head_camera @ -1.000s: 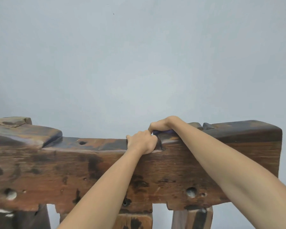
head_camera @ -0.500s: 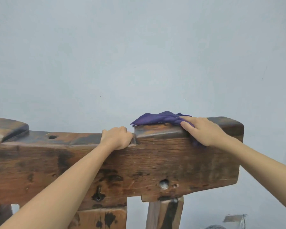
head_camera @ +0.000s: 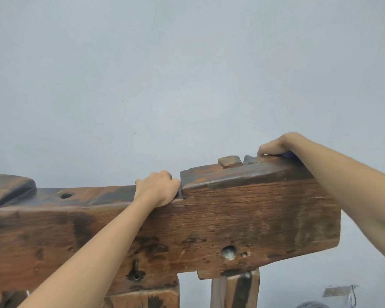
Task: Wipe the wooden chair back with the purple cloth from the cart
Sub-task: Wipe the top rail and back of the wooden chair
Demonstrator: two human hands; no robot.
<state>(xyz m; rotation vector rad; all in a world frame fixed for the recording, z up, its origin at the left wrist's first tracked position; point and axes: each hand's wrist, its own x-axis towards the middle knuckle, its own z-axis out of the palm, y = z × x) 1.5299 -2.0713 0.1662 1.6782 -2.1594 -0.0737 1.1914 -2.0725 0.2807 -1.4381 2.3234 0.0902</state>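
Observation:
The wooden chair back [head_camera: 242, 218] is a thick, dark-stained plank spanning the lower half of the view, with a raised step on its top right. My left hand [head_camera: 157, 191] grips the top edge just left of that step. My right hand [head_camera: 273, 146] curls over the far side of the raised top, behind a small wooden peg [head_camera: 229, 161]. The purple cloth [head_camera: 288, 154] is almost wholly hidden under that hand; only a sliver shows beside the wrist.
A plain grey wall [head_camera: 187, 74] fills the background close behind the chair. A wooden post [head_camera: 235, 290] supports the plank below. Something grey with tape lies on the floor at bottom right [head_camera: 338, 293].
My right hand has slid the cloth from the near top face over to the back edge of the raised part, and the cloth is now mostly hidden. My left hand kept its grip.

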